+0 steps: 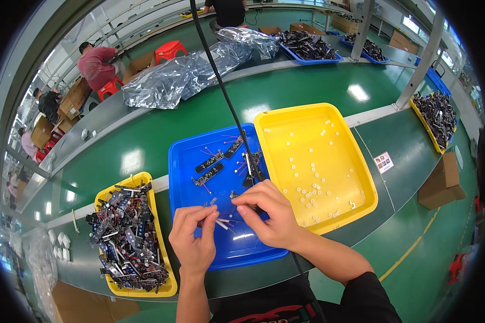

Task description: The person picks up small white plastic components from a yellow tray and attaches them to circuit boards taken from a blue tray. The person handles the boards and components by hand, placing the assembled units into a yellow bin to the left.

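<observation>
Over the blue tray, my left hand has its thumb and fingers pinched together. A small greyish piece shows at its fingertips, too small to name. My right hand, close beside it, is pinched with a small dark electronic part at its fingertips. Below the fingers, white tube-like pieces with thin wires lie in the tray. Toward the tray's far side are several black circuit boards with pink and red wires. A black cable hangs down across the view to the tray.
To the right, a yellow tray holds scattered small white rings. At the left, another yellow tray is heaped with electronic parts. Silvery plastic bags lie across the green bench. People sit working farther back.
</observation>
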A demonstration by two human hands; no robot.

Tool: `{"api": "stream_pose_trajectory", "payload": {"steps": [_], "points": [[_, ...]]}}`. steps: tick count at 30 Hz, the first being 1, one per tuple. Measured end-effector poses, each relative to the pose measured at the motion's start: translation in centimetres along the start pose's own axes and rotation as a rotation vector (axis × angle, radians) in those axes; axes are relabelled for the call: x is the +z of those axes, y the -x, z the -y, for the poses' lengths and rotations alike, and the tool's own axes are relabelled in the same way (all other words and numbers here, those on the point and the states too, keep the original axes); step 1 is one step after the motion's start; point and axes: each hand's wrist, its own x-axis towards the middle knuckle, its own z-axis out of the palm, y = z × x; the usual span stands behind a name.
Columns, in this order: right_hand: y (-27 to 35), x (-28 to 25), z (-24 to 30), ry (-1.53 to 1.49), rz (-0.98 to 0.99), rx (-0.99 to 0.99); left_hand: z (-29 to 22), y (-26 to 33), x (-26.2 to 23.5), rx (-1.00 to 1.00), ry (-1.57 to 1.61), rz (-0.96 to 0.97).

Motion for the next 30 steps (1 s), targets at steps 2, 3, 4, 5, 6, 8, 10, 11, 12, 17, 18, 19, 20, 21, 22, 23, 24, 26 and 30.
{"api": "stream_pose_trajectory", "payload": {"steps": [2,3,4,5,6,8,10,11,12,17,18,19,20,21,22,23,24,26,30], "points": [[0.0,-0.3,-0.1,0.148,0.028,-0.01,0.5,-0.1,0.3,-0.048,-0.031,-0.029],[0.1,-0.3,-0.1,0.078,0.031,0.048,0.8,-0.1,0.5,-0.073,-0.046,-0.045],[0.3,-0.1,0.0,0.007,0.036,0.104,1.1,-0.1,0.4,-0.128,-0.062,-0.049],[0.4,0.1,0.1,-0.065,0.044,0.16,1.4,0.1,0.3,-0.13,-0.098,-0.016],[0.4,0.2,0.1,-0.037,0.042,0.117,1.8,0.2,0.1,-0.136,-0.136,0.014],[-0.1,1.7,0.2,-0.019,0.073,0.009,2.5,1.1,-1.2,-0.191,-0.227,0.036],[0.0,2.3,-0.2,0.13,0.151,-0.122,4.1,2.5,-2.1,-0.118,-0.274,0.042],[0.1,2.6,-0.5,0.12,0.142,-0.151,4.3,2.8,-2.3,-0.014,-0.347,0.026],[0.1,2.3,-0.5,0.198,0.145,-0.183,4.4,2.9,-2.0,0.02,-0.334,0.038],[0.5,1.2,0.4,0.221,0.132,-0.147,6.4,3.9,0.4,0.074,-0.493,0.191],[0.6,1.7,1.0,0.279,0.157,-0.18,5.8,4.7,-0.5,0.051,-0.508,0.123],[0.5,2.0,1.7,0.346,0.172,-0.209,4.5,5.2,-1.4,0.036,-0.515,0.063],[0.2,2.2,2.0,0.384,0.18,-0.245,3.1,5.3,-2.0,0.04,-0.51,0.015],[-0.1,2.3,2.2,0.423,0.182,-0.28,1.6,5.5,-3.0,0.033,-0.484,-0.013],[0.1,1.9,2.3,0.472,0.196,-0.298,-0.4,6.4,-4.0,0.015,-0.441,-0.029],[0.1,1.3,2.1,0.46,0.177,-0.267,-1.9,7.2,-5.4,0.006,-0.408,-0.047],[0.0,-0.1,1.2,0.461,0.15,-0.233,-3.0,8.5,-6.2,0.06,-0.302,-0.029],[-0.4,-3.0,-0.5,0.357,0.095,0.019,-4.4,13.1,-7.8,0.024,0.019,0.127],[0.0,-8.6,-2.7,0.519,0.198,0.376,-5.0,23.6,-11.0,-0.548,0.278,0.482]]}}
